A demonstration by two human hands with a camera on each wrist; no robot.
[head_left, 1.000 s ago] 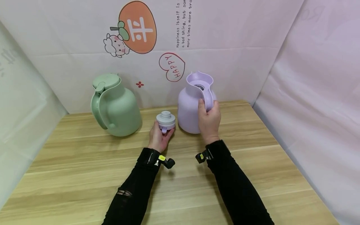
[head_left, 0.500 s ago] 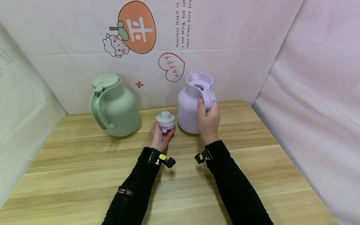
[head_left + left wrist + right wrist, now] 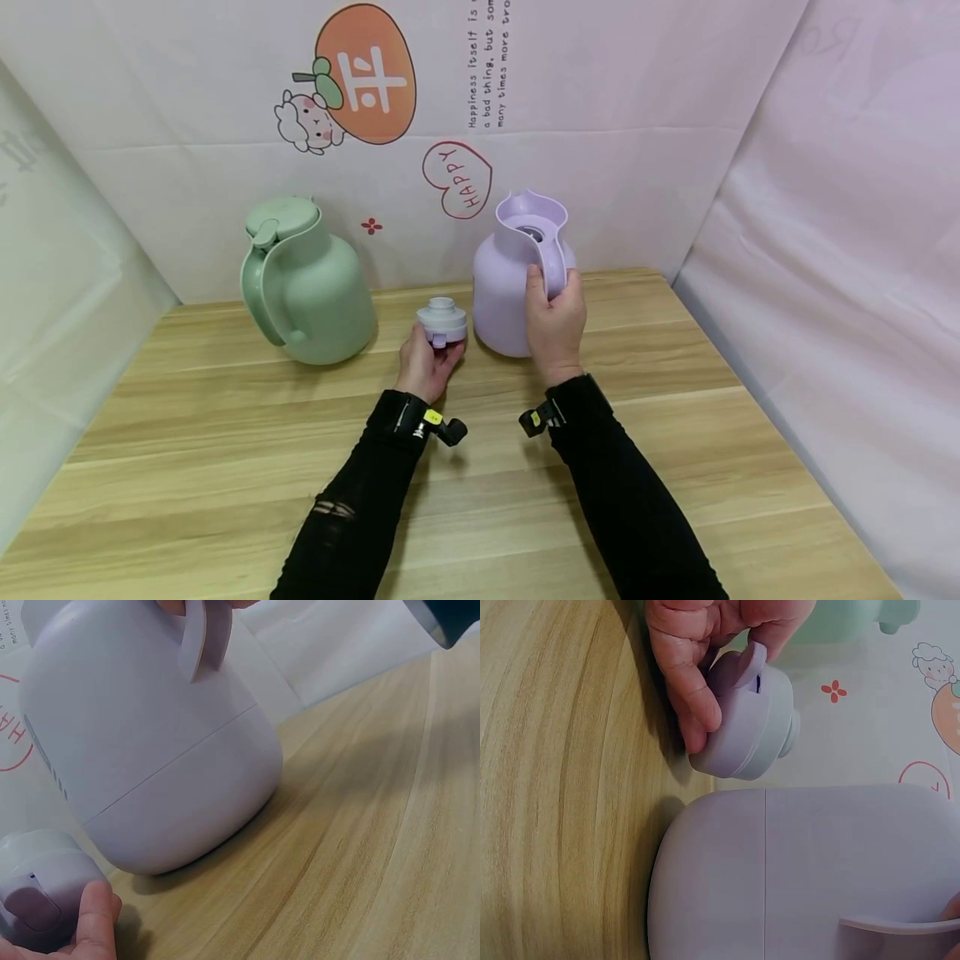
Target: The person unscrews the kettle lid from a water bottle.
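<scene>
A right hand (image 3: 557, 333) grips the handle (image 3: 554, 267) of a lilac jug (image 3: 497, 292) on the desk (image 3: 480, 508); just left of the jug, the left hand (image 3: 426, 367) pinches a pale stopper (image 3: 442, 318). The stiff-looking stopper should feel light, best held by its sides; the jug, likely heavier and slick, by its handle.

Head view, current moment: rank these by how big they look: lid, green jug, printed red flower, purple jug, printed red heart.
1. Green jug
2. Purple jug, about as tall but narrower
3. Printed red heart
4. Lid
5. Printed red flower
</scene>
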